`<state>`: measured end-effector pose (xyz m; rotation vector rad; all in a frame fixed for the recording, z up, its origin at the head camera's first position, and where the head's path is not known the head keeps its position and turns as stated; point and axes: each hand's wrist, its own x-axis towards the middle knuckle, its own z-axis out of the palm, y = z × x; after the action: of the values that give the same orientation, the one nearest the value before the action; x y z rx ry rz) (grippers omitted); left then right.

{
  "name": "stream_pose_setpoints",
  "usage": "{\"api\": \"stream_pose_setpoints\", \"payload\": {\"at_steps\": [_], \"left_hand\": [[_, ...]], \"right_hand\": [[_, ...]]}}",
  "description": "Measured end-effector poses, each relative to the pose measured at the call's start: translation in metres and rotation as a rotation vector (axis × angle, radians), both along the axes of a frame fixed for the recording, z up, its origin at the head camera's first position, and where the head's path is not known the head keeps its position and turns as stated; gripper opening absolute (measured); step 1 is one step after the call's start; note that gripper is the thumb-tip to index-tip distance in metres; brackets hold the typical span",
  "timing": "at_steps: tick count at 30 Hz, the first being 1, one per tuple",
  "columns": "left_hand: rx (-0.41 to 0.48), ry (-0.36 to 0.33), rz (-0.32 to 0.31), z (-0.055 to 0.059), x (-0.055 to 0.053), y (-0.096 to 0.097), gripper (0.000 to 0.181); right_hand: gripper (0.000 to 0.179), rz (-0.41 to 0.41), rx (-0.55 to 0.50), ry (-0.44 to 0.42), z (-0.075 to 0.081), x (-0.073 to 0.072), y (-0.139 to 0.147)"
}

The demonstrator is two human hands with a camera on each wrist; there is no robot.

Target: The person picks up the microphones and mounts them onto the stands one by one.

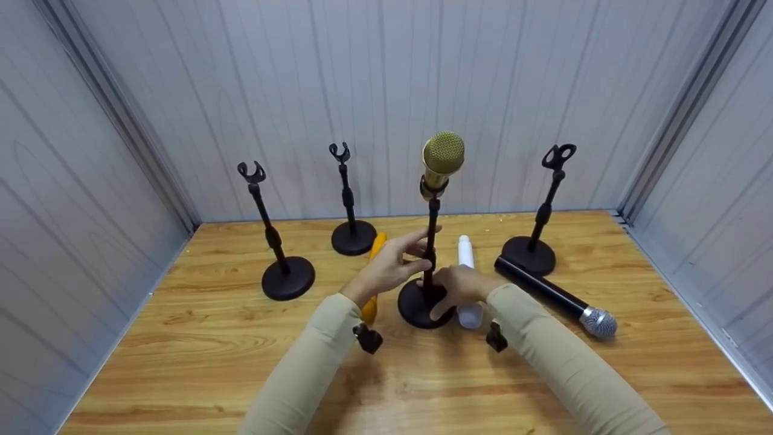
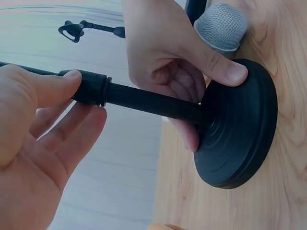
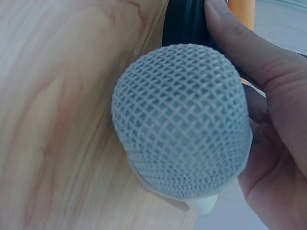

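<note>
A gold microphone (image 1: 444, 154) sits in the clip of a black microphone stand (image 1: 416, 308), upright on the table. My left hand (image 1: 389, 266) pinches the collar (image 2: 88, 87) on the stand's pole between thumb and fingers. Down at the round base (image 2: 240, 139), my right hand (image 1: 464, 285) holds on, its thumb (image 2: 230, 72) on the upper face and its other fingers behind the pole. A white microphone (image 1: 465, 254) lies beside and partly under the right hand; its mesh head (image 3: 182, 120) fills the right wrist view. Behind the left wrist lies an orange microphone (image 1: 369, 311), partly hidden.
Two stands with bare clips, one at far left (image 1: 288, 278) and one behind it (image 1: 354, 237), are on the wooden table (image 1: 199, 338). Another stand (image 1: 528, 255) is at right, with a black, silver-headed microphone (image 1: 549, 293) lying before it. Pale panel walls (image 1: 386, 90) enclose the table.
</note>
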<state>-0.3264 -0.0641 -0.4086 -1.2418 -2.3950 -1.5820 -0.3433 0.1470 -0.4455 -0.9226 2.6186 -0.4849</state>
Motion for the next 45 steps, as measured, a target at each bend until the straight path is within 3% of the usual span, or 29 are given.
{"api": "stream_pose_setpoints", "payload": {"at_steps": [5, 12, 18, 26, 31, 39, 45], "left_hand": [[-0.027, 0.033, 0.041, -0.001, 0.001, 0.002, 0.061], [-0.053, -0.057, 0.001, 0.003, 0.003, -0.001, 0.055], [-0.099, -0.121, -0.055, 0.010, 0.007, 0.000, 0.068], [-0.100, -0.005, 0.031, 0.007, 0.010, 0.007, 0.056], [-0.132, 0.043, 0.053, 0.005, 0.009, 0.006, 0.053], [-0.174, 0.035, 0.077, 0.007, 0.009, 0.006, 0.053], [-0.123, 0.018, 0.073, 0.007, 0.009, 0.006, 0.046]], "right_hand": [[0.078, 0.010, 0.032, -0.003, 0.000, -0.001, 0.000], [0.078, -0.017, 0.020, -0.038, 0.000, -0.002, 0.000], [0.077, -0.038, 0.029, -0.043, 0.001, -0.003, 0.002], [0.076, -0.013, 0.025, 0.000, -0.001, -0.003, 0.002], [0.076, -0.007, 0.010, -0.015, -0.002, -0.003, 0.001], [0.075, -0.007, -0.001, -0.044, -0.001, -0.003, 0.000], [0.074, 0.000, -0.007, -0.027, -0.001, -0.004, 0.001]]}}
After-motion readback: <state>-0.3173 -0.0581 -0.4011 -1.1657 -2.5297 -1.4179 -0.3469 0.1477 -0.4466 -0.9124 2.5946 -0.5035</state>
